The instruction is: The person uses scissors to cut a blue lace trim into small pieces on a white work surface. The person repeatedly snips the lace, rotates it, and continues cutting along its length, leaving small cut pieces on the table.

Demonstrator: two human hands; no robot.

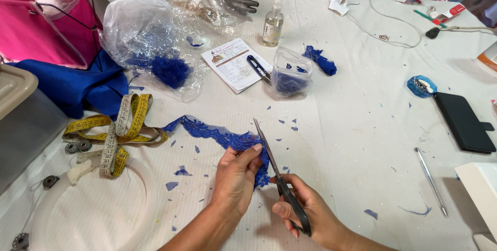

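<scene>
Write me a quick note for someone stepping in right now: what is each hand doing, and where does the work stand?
Left hand: pinching the near end of the strip of royal-blue lace trim, which runs left across the white cloth-covered table.
Right hand: holding the black-handled steel scissors, blades pointing away and lying against the lace beside the left fingers.
Done: small blue lace offcuts lie scattered around the hands; more blue pieces sit in the small clear plastic bag.
Left: most of the strip, toward the yellow measuring tape, appears uncut.

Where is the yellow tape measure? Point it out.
In the head view, the yellow tape measure lies coiled at the table's left, beside the blue lace strip and left of both hands.
</scene>
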